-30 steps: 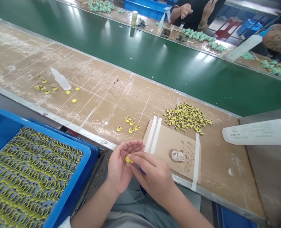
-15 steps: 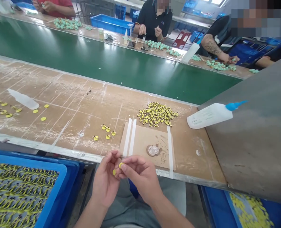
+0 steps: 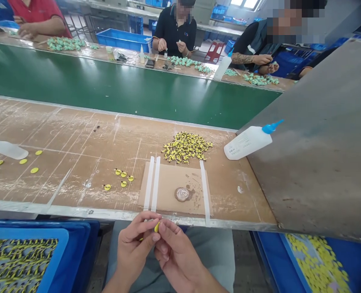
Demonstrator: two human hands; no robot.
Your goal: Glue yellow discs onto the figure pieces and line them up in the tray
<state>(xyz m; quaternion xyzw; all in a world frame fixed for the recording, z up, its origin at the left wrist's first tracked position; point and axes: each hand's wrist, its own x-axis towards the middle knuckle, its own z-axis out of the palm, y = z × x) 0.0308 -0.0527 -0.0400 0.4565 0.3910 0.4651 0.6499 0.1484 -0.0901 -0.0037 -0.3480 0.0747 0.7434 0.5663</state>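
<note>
My left hand [image 3: 134, 252] and right hand [image 3: 176, 255] are close together over my lap, fingers curled, and between their fingertips I pinch a small glossy yellow piece [image 3: 156, 227], so only a sliver of it shows. Just beyond them runs the metal-edged, brown-topped table [image 3: 76, 134], scuffed and streaked with white. On it lies a brown cardboard sheet [image 3: 171, 189] held down by three white tape strips, with a round, glossy smear [image 3: 182, 194] on it. Five small yellow-and-black pieces [image 3: 123, 184] sit left of the sheet, and beyond it is a heap of them [image 3: 186, 146], too many to count. A white squeeze bottle with a blue nozzle [image 3: 247, 142] lies on its side to the right, its small print unreadable. To my left, a blue tray [image 3: 26, 234] holds rows of yellow-and-black pieces, and to my right, another blue tray [image 3: 268, 260] holds flat yellow discs
</note>
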